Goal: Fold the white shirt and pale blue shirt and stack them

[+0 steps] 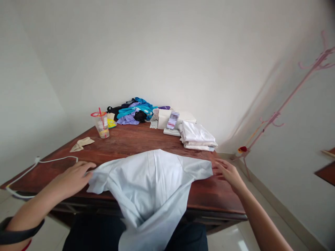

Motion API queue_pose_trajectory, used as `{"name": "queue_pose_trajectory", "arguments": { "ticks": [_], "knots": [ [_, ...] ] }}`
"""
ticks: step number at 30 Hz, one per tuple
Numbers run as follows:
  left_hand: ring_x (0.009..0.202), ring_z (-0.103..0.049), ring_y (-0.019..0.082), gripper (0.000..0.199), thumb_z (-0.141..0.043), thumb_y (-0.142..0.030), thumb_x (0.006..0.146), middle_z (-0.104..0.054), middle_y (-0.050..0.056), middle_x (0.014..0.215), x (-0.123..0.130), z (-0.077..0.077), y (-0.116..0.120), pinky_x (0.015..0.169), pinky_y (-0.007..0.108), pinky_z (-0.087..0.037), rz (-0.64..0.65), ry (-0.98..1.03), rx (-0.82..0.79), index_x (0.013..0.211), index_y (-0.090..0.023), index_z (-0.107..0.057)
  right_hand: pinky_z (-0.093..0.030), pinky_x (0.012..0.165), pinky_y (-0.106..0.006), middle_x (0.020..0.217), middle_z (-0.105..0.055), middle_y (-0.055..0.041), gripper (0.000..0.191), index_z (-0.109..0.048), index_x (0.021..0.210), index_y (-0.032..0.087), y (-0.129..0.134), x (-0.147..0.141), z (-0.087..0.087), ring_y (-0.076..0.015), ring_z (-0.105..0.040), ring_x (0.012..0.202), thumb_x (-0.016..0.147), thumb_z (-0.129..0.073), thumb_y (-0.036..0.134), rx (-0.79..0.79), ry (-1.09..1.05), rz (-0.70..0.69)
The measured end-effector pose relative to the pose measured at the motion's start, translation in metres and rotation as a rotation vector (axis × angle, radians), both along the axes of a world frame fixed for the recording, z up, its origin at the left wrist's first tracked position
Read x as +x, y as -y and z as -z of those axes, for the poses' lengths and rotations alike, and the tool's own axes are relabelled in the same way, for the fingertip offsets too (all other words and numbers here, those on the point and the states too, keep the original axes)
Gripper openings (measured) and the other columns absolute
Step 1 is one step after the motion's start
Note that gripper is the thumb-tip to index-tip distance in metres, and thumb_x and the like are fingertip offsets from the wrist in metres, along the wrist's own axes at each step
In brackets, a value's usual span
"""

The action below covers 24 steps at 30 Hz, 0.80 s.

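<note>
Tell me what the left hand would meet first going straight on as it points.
The left hand would likely meet the nearest sleeve of the pale shirt; how far off it is stays unclear.

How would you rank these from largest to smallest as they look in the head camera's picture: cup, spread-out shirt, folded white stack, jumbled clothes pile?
1. Shirt, also the nearest, which helps
2. Jumbled clothes pile and folded white stack: too close to rank
3. Cup

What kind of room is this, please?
Probably a room in a home: a wooden table holds a heap of clothes and a plastic cup with a straw, and a pink coat stand leans by the wall.
</note>
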<state>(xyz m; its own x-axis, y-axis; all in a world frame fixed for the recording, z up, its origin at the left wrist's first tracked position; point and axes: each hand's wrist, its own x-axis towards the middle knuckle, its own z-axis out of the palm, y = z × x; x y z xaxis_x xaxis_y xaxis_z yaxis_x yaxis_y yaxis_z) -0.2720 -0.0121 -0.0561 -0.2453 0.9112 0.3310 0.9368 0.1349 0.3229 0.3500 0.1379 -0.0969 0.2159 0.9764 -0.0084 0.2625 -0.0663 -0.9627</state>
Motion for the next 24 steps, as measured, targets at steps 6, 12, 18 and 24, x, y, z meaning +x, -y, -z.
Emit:
{"name": "queue_pose_trajectory", "arguments": {
  "ticks": [6,12,18,24],
  "knots": [
    [0.132,-0.055,0.03,0.062,-0.039,-0.06,0.091,-0.062,0.012,0.141,0.046,-0.016,-0.048,0.116,0.047,-0.038,0.239,0.083,-0.034,0.132,-0.02,-0.062,-0.056,0.081,-0.04,0.101,-0.075,-0.009,0.037,-0.072,0.11,0.022,-0.004,-0.031,-0.038,-0.0253,-0.071,0.089,0.088,-0.061,0.05,0.469,0.362,-0.102],
    [0.146,-0.04,0.034,0.072,-0.057,-0.061,0.088,-0.045,0.016,0.157,0.116,0.037,-0.069,0.119,0.049,-0.033,0.383,0.042,-0.158,0.145,-0.017,-0.053,-0.044,0.108,-0.049,0.14,-0.058,-0.0147,0.049,-0.061,0.134,0.022,-0.003,-0.142,-0.004,-0.0314,-0.053,0.132,0.091,-0.063,0.044,0.452,0.52,-0.575],
    [0.131,-0.054,0.028,0.038,-0.049,-0.051,0.099,-0.062,0.008,0.139,0.118,0.052,-0.035,0.113,0.041,-0.041,0.475,0.038,0.011,0.114,-0.025,-0.072,-0.033,0.114,-0.055,0.143,-0.056,-0.0121,0.04,-0.067,0.129,0.027,0.006,-0.154,0.026,-0.033,-0.047,0.136,0.096,-0.058,0.049,0.385,0.699,-0.678],
    [0.089,-0.066,0.021,0.029,-0.052,-0.046,0.099,-0.07,0.004,0.096,0.111,0.04,-0.018,0.081,0.03,-0.051,0.542,0.034,-0.001,0.096,-0.024,-0.07,-0.046,0.1,-0.043,0.12,-0.065,-0.0097,0.019,-0.071,0.095,0.024,0.007,-0.145,0.021,-0.0265,-0.059,0.113,0.095,-0.062,0.04,0.508,0.595,-0.719]
  ]
}}
